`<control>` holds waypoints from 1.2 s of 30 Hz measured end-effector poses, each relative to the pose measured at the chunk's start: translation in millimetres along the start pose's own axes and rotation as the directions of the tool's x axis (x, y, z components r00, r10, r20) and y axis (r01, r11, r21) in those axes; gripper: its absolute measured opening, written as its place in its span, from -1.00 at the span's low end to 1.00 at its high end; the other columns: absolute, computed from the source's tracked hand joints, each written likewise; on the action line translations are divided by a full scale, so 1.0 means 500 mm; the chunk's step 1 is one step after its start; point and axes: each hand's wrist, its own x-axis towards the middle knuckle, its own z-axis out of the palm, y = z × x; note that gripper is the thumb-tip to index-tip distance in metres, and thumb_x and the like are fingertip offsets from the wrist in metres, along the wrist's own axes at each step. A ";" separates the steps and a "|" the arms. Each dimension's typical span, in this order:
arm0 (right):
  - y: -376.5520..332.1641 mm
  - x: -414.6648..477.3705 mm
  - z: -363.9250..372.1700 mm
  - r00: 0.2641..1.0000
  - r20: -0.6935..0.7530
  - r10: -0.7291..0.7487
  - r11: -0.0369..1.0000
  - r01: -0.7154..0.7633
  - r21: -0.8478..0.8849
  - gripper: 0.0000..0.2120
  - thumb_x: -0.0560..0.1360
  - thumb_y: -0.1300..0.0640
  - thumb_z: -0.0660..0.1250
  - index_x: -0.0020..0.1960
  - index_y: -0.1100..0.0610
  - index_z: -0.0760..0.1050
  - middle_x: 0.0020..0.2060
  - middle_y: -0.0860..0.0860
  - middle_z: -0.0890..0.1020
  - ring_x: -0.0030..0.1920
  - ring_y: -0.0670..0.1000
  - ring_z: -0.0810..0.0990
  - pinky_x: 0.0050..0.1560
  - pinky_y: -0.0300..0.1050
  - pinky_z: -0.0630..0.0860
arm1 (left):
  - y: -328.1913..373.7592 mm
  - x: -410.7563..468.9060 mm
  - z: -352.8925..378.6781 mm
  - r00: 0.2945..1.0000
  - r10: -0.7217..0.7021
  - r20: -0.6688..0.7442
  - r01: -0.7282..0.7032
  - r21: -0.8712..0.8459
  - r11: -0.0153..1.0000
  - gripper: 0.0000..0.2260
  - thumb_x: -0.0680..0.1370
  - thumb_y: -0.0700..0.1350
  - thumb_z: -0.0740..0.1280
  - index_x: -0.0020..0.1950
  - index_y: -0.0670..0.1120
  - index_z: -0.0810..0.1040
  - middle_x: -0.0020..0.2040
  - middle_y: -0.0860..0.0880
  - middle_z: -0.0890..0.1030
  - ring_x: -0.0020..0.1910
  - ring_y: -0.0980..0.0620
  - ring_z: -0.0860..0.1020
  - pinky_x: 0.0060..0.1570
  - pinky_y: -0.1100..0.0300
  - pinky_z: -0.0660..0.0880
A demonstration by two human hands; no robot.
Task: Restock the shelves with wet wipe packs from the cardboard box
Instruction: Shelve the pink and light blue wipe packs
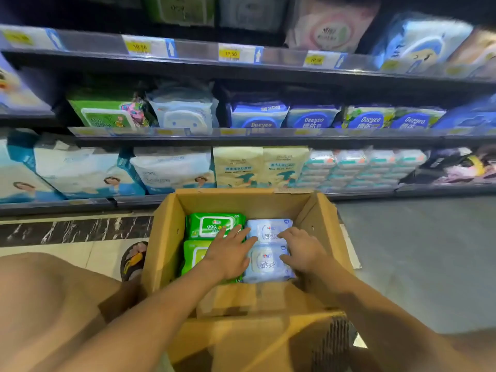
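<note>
Both hands are down inside the cardboard box [166, 232], one on either side of the two pale blue packs. The left hand [230, 255] lies flat with its fingers spread and straight; the fingers rest across the far green pack [209, 224] and the thumb touches the left edge of the near blue pack [268, 265]. The right hand [304, 251] sits at the right edge of the blue packs with bent fingers, fingertips on the far blue pack [264, 228] and thumb on the near one (whether it is actually gripping either, I cannot tell).

The box stands open on the floor just in front of the shelves [241, 140]. It holds four packs lying flat: two green on the left, two blue on the right. The near green pack [194, 257] is partly under the left wrist.

The far green pack reads "999" with "80" in its corner. The near blue pack reads "超纯水". On the middle shelf, blue packs [311, 120] carry "Deeyeo", and a yellow price tag [230, 53] on the shelf above reads "11.50".
</note>
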 end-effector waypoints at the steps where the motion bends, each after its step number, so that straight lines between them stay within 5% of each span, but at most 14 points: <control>1: 0.003 0.006 0.021 1.000 0.024 0.000 1.000 0.001 -0.014 -0.38 0.52 -0.08 0.36 0.54 -0.04 0.30 0.46 -0.02 0.38 0.43 0.09 0.39 0.32 0.05 0.41 | -0.003 0.001 0.013 1.000 -0.005 0.018 0.006 -0.010 1.000 -0.42 0.66 0.09 0.21 0.66 0.06 0.13 0.69 -0.04 0.06 0.67 -0.11 0.01 0.60 -0.20 -0.05; 12: 0.018 0.139 0.202 0.969 0.235 -0.074 0.994 0.091 -0.061 -0.20 0.51 -0.03 0.40 0.64 0.01 0.10 0.59 0.05 0.24 0.54 0.14 0.27 0.47 0.06 0.33 | -0.021 0.040 0.127 0.988 -0.041 0.149 0.057 -0.108 0.993 -0.40 0.67 0.04 0.23 0.68 0.04 0.09 0.70 -0.05 0.00 0.67 -0.09 -0.02 0.61 -0.10 -0.01; 22: 0.020 0.196 0.292 0.971 0.236 -0.038 0.962 0.099 -0.253 0.05 0.46 -0.09 0.46 0.67 0.11 -0.15 0.62 0.14 0.03 0.61 0.21 0.01 0.55 0.13 0.22 | -0.059 0.050 0.174 0.978 -0.076 0.196 0.105 -0.142 0.984 -0.40 0.65 0.01 0.22 0.67 0.02 0.13 0.69 -0.06 0.05 0.65 -0.09 0.04 0.56 -0.08 0.10; 27: 0.011 0.195 0.318 0.981 0.191 0.025 0.961 0.029 -0.274 0.02 0.51 0.14 0.41 0.66 0.11 -0.28 0.64 0.12 -0.04 0.64 0.20 -0.08 0.59 0.18 0.10 | -0.062 0.052 0.174 0.984 -0.075 0.163 0.098 -0.142 0.985 -0.42 0.65 0.01 0.22 0.66 0.02 0.15 0.68 -0.04 0.09 0.64 -0.08 0.07 0.54 -0.06 0.12; 32: 0.007 0.208 0.297 0.990 0.140 -0.022 0.948 0.065 -0.311 -0.04 0.43 0.07 0.49 0.65 0.13 0.00 0.48 0.13 0.27 0.46 0.19 0.28 0.44 0.11 0.32 | -0.062 0.049 0.171 0.985 -0.078 0.154 0.105 -0.178 0.978 -0.41 0.64 -0.01 0.24 0.66 0.01 0.16 0.68 -0.04 0.09 0.63 -0.07 0.08 0.54 -0.07 0.15; 36: 0.006 0.205 0.288 0.992 0.121 -0.025 0.950 0.061 -0.305 -0.18 0.27 -0.04 0.58 0.43 0.09 0.34 0.23 0.11 0.45 0.22 0.14 0.45 0.19 0.04 0.48 | -0.064 0.046 0.167 0.985 -0.084 0.152 0.116 -0.216 0.970 -0.41 0.65 -0.02 0.24 0.66 0.02 0.15 0.68 -0.03 0.08 0.64 -0.06 0.07 0.54 -0.08 0.17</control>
